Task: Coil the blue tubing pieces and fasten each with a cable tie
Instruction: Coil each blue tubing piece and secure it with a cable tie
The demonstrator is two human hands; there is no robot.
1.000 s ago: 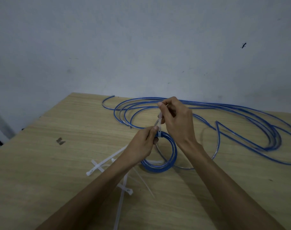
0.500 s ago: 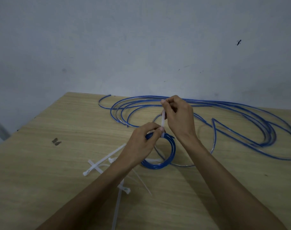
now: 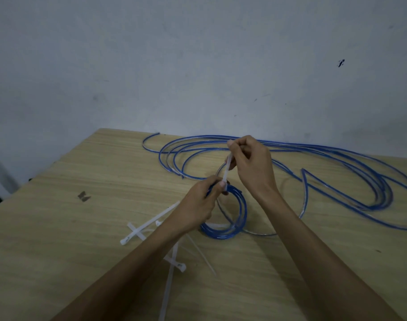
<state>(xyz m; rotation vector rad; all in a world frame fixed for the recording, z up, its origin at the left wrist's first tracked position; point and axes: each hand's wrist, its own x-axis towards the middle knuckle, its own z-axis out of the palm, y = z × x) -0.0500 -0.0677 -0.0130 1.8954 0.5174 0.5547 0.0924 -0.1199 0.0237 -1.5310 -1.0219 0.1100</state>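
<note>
Spare ties (image 3: 151,224) lie unused at left. My left hand (image 3: 195,209) pinches the small blue coil (image 3: 240,212) at its tie head; my right hand (image 3: 251,165) pinches the cable tie (image 3: 227,171), cinching it. Loose blue tubing (image 3: 337,172) remains uncoiled at right.

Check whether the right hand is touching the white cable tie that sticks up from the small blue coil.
Touching. The head view shows the right hand pinching the upper end of the cable tie, which rises from the small blue coil.
</note>
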